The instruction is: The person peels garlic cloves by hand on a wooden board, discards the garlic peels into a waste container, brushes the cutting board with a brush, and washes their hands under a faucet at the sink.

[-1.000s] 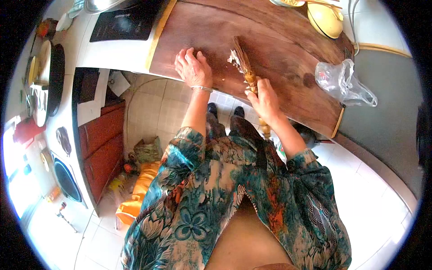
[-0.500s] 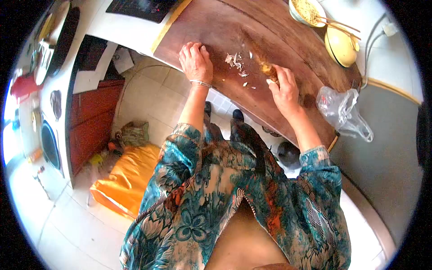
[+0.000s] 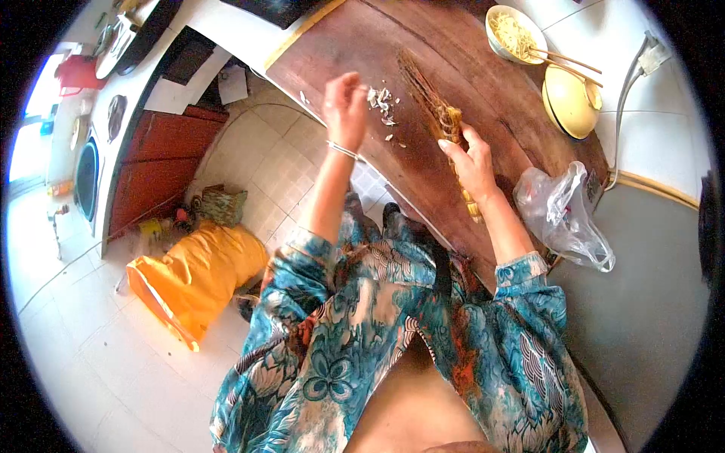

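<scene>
A small hand broom (image 3: pixel 432 98) with dark bristles and a yellowish bound handle is gripped in my right hand (image 3: pixel 474 162). Its bristles point away from me over the brown wooden counter (image 3: pixel 483 98). A little pile of pale, papery scraps (image 3: pixel 384 102) lies left of the bristles, with a few bits nearer the edge. My left hand (image 3: pixel 345 109) is raised beside this pile, near the counter's front edge. Its fingers look curled but are blurred, and nothing shows in them.
A bowl of noodles (image 3: pixel 512 34) with chopsticks (image 3: pixel 566 60) stands at the back right, beside a yellow bowl (image 3: pixel 572 102). A clear plastic bag (image 3: pixel 563 215) lies at the counter's right end. An orange bag (image 3: pixel 192 279) is on the floor at left.
My left hand has lifted from the counter edge and moved right, towards the scraps. The broom in my right hand has turned, so its bristles and handle now show. The scraps lie closer together.
</scene>
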The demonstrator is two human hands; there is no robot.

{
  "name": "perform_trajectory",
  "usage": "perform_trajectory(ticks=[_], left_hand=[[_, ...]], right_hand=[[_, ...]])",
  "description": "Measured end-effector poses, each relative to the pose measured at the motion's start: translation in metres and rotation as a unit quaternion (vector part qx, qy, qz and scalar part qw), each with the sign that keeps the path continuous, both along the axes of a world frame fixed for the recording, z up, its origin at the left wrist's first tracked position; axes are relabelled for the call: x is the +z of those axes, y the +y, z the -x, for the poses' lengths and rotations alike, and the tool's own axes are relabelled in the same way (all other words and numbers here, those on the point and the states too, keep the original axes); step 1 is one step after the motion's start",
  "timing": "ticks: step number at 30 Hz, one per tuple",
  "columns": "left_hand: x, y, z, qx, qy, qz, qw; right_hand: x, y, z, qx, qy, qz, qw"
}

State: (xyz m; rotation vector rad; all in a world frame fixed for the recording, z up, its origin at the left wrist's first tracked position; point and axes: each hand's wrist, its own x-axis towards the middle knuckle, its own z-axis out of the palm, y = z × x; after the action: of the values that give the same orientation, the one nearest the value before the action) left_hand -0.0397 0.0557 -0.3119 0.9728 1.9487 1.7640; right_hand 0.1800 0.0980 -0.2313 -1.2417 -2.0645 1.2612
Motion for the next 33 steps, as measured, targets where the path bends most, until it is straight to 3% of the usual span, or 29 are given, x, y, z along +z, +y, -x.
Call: perform_trajectory(ticks=[2,5,10,12,16,17,18,20,26,28,30,33], left_hand=[[-0.002,0.008,-0.028,-0.043,-0.182,-0.042,0.982],[0.038,0.010,-0.045,-0.057,-0.360,-0.076,0.928],[0.019,0.013,-0.039,-0.041,-0.281,-0.082,0.955],[0.021,0.003,-0.032,-0.005,-0.273,-0.052,0.961],[-0.029,-0.028,0.011,0.166,-0.092,-0.051,0.980],[-0.036,-0.038,0.023,0.217,0.035,0.017,0.975],[-0.023,-0.047,0.032,0.203,0.052,0.100,0.973],[-0.042,-0.046,0.050,0.234,0.239,0.150,0.930],[-0.026,-0.031,0.015,0.117,0.344,0.237,0.901],[-0.018,-0.033,-0.016,-0.017,0.281,0.081,0.956],[-0.002,-0.030,-0.037,-0.032,0.211,0.044,0.976],[-0.003,-0.032,-0.032,0.120,0.157,0.022,0.980]], right_hand=[[0.002,-0.005,-0.001,0.026,0.019,-0.069,0.997],[0.007,-0.020,0.000,0.059,-0.020,-0.149,0.987],[0.006,-0.011,-0.008,0.063,-0.011,-0.113,0.991],[0.002,0.011,-0.006,0.085,-0.044,-0.207,0.974],[-0.013,0.068,0.008,0.068,-0.164,-0.261,0.949],[-0.015,0.081,0.013,0.081,-0.153,-0.296,0.939],[-0.025,0.094,0.013,0.081,-0.165,-0.334,0.925],[-0.037,0.106,0.020,0.081,-0.228,-0.312,0.919],[-0.010,0.065,0.029,0.219,-0.149,-0.166,0.950],[-0.011,0.070,0.029,0.201,-0.107,-0.177,0.957],[-0.016,0.086,0.033,0.188,-0.085,-0.205,0.957],[-0.021,0.111,0.052,0.188,-0.124,-0.248,0.942]])
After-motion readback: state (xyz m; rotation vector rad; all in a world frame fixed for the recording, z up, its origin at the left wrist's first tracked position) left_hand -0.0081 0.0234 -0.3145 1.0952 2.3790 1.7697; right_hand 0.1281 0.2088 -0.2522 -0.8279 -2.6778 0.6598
